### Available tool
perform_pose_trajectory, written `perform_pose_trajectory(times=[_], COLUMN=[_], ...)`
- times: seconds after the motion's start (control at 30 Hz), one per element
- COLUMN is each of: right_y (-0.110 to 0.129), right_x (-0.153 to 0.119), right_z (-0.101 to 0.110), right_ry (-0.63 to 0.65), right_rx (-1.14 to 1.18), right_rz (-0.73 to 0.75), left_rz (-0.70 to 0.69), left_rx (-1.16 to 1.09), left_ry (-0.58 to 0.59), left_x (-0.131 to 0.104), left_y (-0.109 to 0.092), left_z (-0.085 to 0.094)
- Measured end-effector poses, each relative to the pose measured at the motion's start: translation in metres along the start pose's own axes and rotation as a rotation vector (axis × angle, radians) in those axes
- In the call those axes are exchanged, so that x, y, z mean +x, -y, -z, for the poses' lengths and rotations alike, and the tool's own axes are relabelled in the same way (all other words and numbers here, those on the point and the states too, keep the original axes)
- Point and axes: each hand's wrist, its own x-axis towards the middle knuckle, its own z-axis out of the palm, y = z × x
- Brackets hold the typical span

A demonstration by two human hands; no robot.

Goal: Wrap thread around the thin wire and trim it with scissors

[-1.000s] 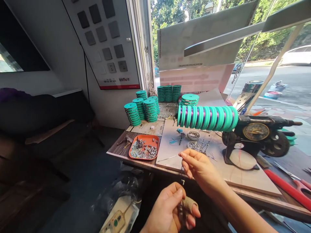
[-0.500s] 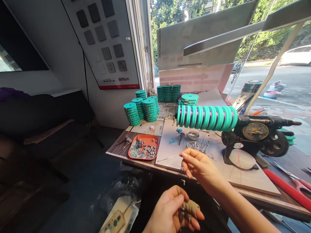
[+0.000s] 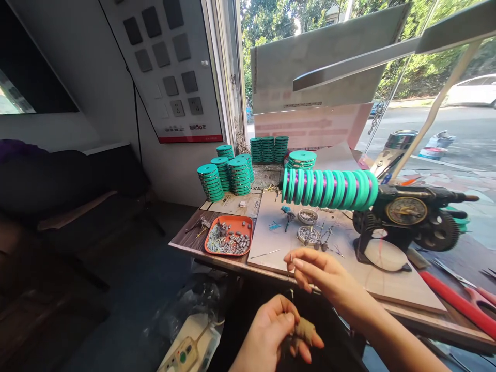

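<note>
My left hand (image 3: 275,328) is low in front, below the table edge. Its thumb and forefinger are pinched together on a thin line, and a tan wrap (image 3: 305,330) covers one finger. Above it, at the board's front edge, my right hand (image 3: 320,269) pinches with thumb and forefinger on the upper part of the line. A small pale piece (image 3: 292,294) shows on the line between the hands; its kind is too small to tell. Beyond my right hand stand two small round tins, one with silvery bits (image 3: 309,234), the other (image 3: 308,215) behind it.
An orange tray (image 3: 228,252) holds small metal pieces. A geared winding machine (image 3: 406,212) carries a row of green foam spools (image 3: 329,188). Stacked green spools (image 3: 240,175) stand at the back left. Red-handled scissors (image 3: 475,294) lie at right. A thin metal tool (image 3: 265,253) lies on the board.
My right hand has come down slightly toward my left, its fingertips closing together. More of the nearer tin and the pieces beside it now show. My left hand has hardly moved.
</note>
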Motion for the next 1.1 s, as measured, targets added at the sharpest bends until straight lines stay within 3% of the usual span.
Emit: perform_pose_trajectory(times=[0.3,0.43,0.53,0.8,1.1], right_y=[0.006,0.003,0.000,-0.013,-0.012], right_x=[0.008,0.007,0.006,0.007,0.006], right_z=[-0.007,-0.010,-0.015,-0.027,-0.026], right_ry=[-0.020,0.007,0.009,-0.177,-0.179], right_rx=[0.124,0.287,0.359,0.472,0.508], right_rz=[0.009,-0.082,-0.061,0.012,-0.005], left_rz=[-0.112,-0.078,-0.014,0.129,0.110], left_rx=[-0.008,-0.015,-0.051,-0.225,-0.278], left_ry=[-0.094,-0.107,-0.097,-0.102,-0.065], left_x=[0.001,0.005,0.006,0.004,0.003], left_y=[-0.023,-0.022,-0.019,-0.008,-0.006], left_z=[-0.020,-0.021,-0.019,-0.015,-0.013])
